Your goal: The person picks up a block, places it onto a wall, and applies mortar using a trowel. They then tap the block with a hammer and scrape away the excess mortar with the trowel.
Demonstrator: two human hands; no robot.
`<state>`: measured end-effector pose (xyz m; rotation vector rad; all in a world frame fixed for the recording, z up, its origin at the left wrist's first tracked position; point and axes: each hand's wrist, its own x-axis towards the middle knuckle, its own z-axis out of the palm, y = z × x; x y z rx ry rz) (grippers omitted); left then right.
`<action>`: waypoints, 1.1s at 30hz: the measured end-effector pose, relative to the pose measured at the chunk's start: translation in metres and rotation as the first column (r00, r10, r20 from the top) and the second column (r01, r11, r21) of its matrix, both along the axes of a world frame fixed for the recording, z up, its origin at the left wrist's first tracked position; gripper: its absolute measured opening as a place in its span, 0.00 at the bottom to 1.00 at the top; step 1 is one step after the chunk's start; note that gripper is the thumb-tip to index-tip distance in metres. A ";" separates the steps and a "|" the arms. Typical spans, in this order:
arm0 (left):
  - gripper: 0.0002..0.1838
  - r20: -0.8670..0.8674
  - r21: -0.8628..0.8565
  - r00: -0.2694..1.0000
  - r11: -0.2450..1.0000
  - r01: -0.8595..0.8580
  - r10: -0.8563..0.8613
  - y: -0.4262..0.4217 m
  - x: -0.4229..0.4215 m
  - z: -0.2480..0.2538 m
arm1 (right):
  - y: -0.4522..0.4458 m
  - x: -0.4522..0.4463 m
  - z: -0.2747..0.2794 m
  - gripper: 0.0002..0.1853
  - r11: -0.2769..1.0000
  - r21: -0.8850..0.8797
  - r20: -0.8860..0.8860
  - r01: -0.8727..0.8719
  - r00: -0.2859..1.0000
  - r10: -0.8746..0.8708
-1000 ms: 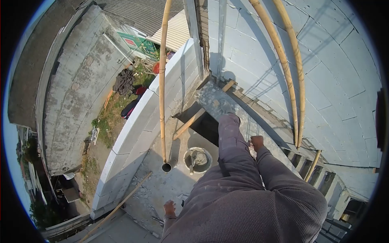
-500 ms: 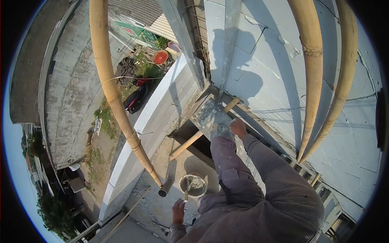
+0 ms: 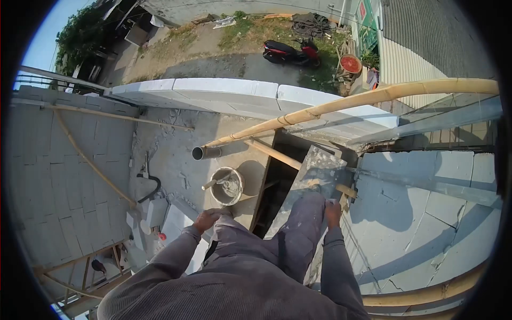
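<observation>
My left hand point(image 3: 208, 217) rests against my left thigh, fingers curled, just below a round bucket point(image 3: 227, 186). Grey mortar and a trowel point(image 3: 217, 182) lie in that bucket. Beside my right knee is my right hand point(image 3: 333, 212), its fingers bent in; whether it holds anything cannot be made out. My right leg is over a mortar-stained board point(image 3: 316, 169), which lies beside a dark opening point(image 3: 276, 185) in the floor. A pipe end point(image 3: 206, 153) stands out near the foot of a long bamboo pole point(image 3: 320, 110).
A low white block wall point(image 3: 224, 92) edges the floor, with a motorbike point(image 3: 292, 53) on the ground beyond. Block walls rise left point(image 3: 64, 176) and right point(image 3: 421, 213). White blocks point(image 3: 156, 213) lie at the lower left. Another bamboo pole point(image 3: 426, 295) crosses the lower right.
The view has swung left, bringing the left block wall into sight. My left hand has come to my thigh, and my right hand has come back beside my knee.
</observation>
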<state>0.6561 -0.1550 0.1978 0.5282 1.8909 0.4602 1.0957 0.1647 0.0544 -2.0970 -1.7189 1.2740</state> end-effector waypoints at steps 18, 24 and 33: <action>0.26 -0.059 -0.566 0.886 0.716 -0.409 0.459 -0.344 -0.020 -0.063 | -0.094 -0.252 0.081 0.11 0.706 0.005 0.123 -0.708 0.701 0.703; 0.12 -0.321 -0.374 0.647 0.535 -0.758 0.692 -0.439 -0.036 -0.075 | -0.132 -0.424 0.079 0.09 0.480 -0.075 0.070 -0.874 0.475 0.877; 0.10 -0.487 -0.261 0.335 0.232 -0.937 0.807 -0.521 -0.073 -0.049 | -0.320 -0.738 0.147 0.12 0.255 -0.201 -0.180 -0.946 0.292 0.939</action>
